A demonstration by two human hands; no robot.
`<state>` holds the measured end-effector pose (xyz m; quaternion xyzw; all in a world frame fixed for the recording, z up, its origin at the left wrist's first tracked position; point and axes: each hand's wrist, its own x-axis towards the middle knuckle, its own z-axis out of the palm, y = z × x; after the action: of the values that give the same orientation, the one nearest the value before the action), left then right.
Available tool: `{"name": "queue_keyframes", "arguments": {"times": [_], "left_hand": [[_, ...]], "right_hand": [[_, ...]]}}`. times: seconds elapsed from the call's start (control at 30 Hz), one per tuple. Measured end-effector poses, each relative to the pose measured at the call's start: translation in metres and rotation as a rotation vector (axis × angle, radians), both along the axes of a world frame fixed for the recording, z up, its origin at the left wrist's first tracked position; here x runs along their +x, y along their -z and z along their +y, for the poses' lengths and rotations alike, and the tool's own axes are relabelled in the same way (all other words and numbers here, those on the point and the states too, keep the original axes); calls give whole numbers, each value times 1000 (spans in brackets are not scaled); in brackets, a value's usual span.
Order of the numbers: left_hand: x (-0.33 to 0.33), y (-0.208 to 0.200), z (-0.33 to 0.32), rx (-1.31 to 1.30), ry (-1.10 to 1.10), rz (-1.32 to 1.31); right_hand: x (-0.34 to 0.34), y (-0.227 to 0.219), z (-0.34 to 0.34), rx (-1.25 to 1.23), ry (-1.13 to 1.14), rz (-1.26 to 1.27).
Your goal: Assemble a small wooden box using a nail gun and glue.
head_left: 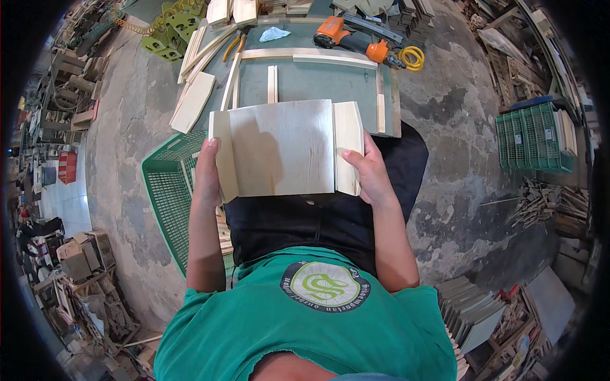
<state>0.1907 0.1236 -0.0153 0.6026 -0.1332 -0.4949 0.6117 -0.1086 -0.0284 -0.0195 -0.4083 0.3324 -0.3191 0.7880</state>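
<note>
Above my lap I hold a wooden assembly, a flat pale plywood panel (283,149) with an upright board at each side. My left hand (207,170) is closed round the left side board (222,155), its thumb along the outer face and the other fingers hidden. At the other end my right hand (375,173) grips the right side board (347,171), thumb pressed on its inner face. A shadow falls across the panel. Just beyond it stands a green-topped worktable (305,81) with wooden strips (333,60) framed on it.
An orange and black nail gun (356,43) with a coiled yellow hose (413,58) lies at the table's far right. Orange-handled pliers (236,47) and a pale blue cloth (274,34) are at the far left. A green crate (166,190) with wood pieces stands left of my legs.
</note>
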Motion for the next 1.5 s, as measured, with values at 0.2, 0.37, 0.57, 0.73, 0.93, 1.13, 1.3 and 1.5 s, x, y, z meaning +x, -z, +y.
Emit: {"name": "queue_keyframes", "arguments": {"times": [0.2,0.37,0.57,0.73,0.93,1.13,1.3,1.5], "left_hand": [[1,6,0,2,15,2],[1,8,-2,12,11,-21],[-9,0,-7,37,-20,-87],[-21,-12,-12,50,21,-168],[-24,-7,-14,-3,70,-149],[-32,-4,-33,-69,108,-95],[-46,11,-98,3,205,-150],[-43,46,-152,46,267,-128]], "right_hand": [[3,0,2,-18,15,22],[5,0,4,-58,11,64],[7,0,6,-190,-22,108],[6,8,4,-304,-49,233],[4,11,0,-283,-51,226],[-3,21,-8,-458,-4,438],[-26,12,-37,-477,98,594],[-40,27,-73,-404,210,588]]}}
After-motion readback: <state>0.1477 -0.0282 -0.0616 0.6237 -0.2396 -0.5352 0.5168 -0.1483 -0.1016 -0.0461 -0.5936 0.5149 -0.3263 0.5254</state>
